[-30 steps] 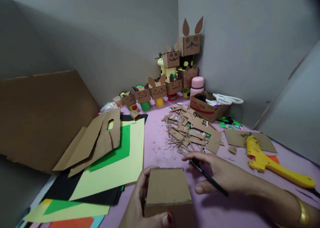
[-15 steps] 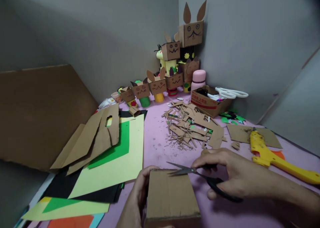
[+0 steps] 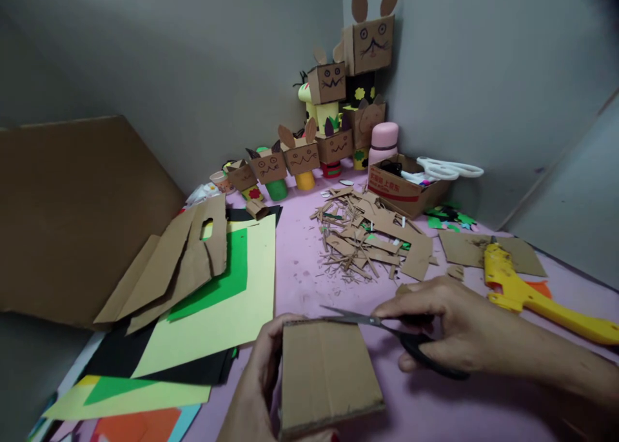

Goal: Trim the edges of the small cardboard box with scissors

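Observation:
My left hand [image 3: 261,377] is wrapped round the left side and near edge of a small cardboard box [image 3: 329,374], whose flat top faces me. In my right hand [image 3: 447,322] is a pair of scissors [image 3: 401,339] with black handles, my fingers in the loops. The blades point left and lie along the far top edge of the box, only slightly apart. Whether they bite into the cardboard I cannot tell. Beyond my right hand lies a heap of cardboard scraps [image 3: 372,235] in strips and thin slivers.
A yellow glue gun [image 3: 527,293] rests at right by a cardboard piece [image 3: 525,255]. Coloured paper sheets [image 3: 203,339] and cut cardboard [image 3: 178,261] lie left. Animal figures [image 3: 300,155] stand at the back, near a pink bottle [image 3: 384,139] and a box [image 3: 401,187] holding white scissors [image 3: 449,169].
The scissor blades have drawn closer together and sit along the box's far edge. The box has tipped a little, and the whole view has shifted slightly.

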